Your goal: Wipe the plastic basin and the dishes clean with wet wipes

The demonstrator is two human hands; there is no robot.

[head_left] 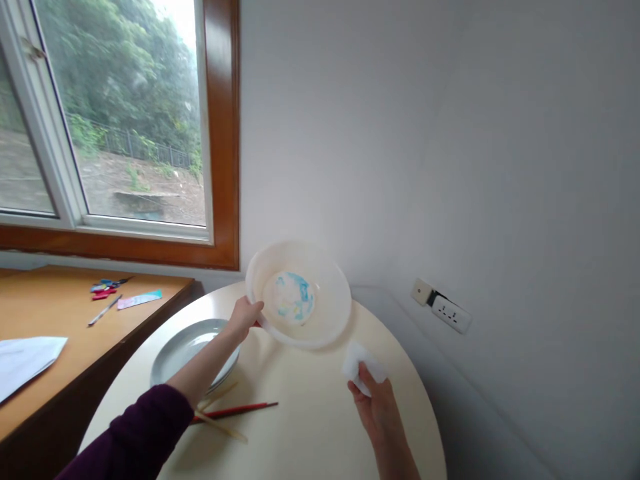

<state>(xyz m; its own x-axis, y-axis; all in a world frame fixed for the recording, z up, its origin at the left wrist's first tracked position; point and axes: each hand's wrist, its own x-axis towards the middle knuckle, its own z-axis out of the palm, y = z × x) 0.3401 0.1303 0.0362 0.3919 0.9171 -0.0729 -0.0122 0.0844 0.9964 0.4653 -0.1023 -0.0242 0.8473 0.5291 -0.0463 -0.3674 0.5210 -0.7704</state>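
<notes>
My left hand (244, 318) grips the near left rim of a whitish plastic basin (330, 293), thumb over the edge. The basin is tilted so its inside faces me, with a blue and white picture (295, 298) on its bottom. In my right hand (373, 400) is a folded white tissue (363, 367), pinched between thumb and fingers, a little below and to the right of the basin. Under my left forearm, a grey-blue plate (175, 350) is partly hidden. Red chopsticks (245, 409) and pale wooden sticks (225, 430) cross each other on the table beside it.
The round cream table (310, 427) stands against the white wall. To the left, a wooden desk (165, 313) holds a pen (105, 311), a pastel card (140, 300), small red and blue items (103, 290) and white paper (27, 360). A socket strip (451, 314) is on the right.
</notes>
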